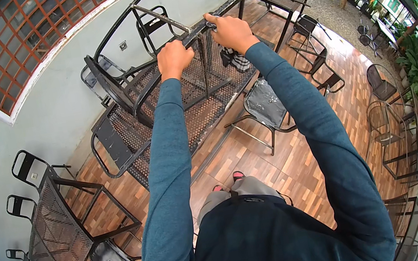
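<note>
A black metal chair frame (pixel 204 70) lies tipped over on a long dark mesh-topped table (pixel 216 108). My left hand (pixel 175 59) is closed round the frame's near upper bar. Further right along the same bar, my right hand (pixel 232 32) is closed with its fingers pressed to the metal. A small dark piece (pixel 211 25) shows under those fingers; its kind is unclear. Below my right hand, a black-and-white striped cloth (pixel 236 61) lies on the table.
A worn grey-seated chair (pixel 265 101) stands against the table's near side. Another mesh table (pixel 58 236) with chairs is at the left. More chairs (pixel 312 52) line the right side. A wall with a red-grilled window (pixel 38 37) rises behind the table. Tiled floor (pixel 261 177) lies around my feet.
</note>
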A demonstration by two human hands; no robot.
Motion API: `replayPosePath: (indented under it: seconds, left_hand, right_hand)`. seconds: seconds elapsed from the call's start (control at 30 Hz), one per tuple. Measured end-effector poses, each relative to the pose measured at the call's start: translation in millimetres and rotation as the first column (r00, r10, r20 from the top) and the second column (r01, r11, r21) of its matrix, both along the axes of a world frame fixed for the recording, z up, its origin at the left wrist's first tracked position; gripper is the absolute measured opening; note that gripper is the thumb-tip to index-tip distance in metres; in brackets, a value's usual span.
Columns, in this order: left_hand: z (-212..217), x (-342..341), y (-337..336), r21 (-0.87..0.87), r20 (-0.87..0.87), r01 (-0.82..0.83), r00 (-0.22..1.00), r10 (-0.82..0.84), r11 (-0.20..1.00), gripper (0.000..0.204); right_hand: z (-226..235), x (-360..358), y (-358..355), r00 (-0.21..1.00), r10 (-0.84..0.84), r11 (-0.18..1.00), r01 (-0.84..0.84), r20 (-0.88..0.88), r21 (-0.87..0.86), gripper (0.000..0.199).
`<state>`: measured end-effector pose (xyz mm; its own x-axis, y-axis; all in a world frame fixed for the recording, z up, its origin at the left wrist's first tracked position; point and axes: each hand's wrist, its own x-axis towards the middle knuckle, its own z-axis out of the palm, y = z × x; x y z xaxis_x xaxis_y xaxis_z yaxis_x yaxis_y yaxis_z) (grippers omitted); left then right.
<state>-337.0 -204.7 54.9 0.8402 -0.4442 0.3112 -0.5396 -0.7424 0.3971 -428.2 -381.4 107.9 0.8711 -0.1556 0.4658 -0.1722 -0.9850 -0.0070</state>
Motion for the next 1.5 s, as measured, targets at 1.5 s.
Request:
replayPosePath:
  seconds: [1.5]
  left_hand:
    - [6, -7, -7, 0.045, -0.01, -0.049, 0.999, 0.049, 0.998, 0.035]
  right_hand:
    - [13, 5, -11, 0.991, 0.105, 0.994, -0.108, -0.087, -0.022, 0.054]
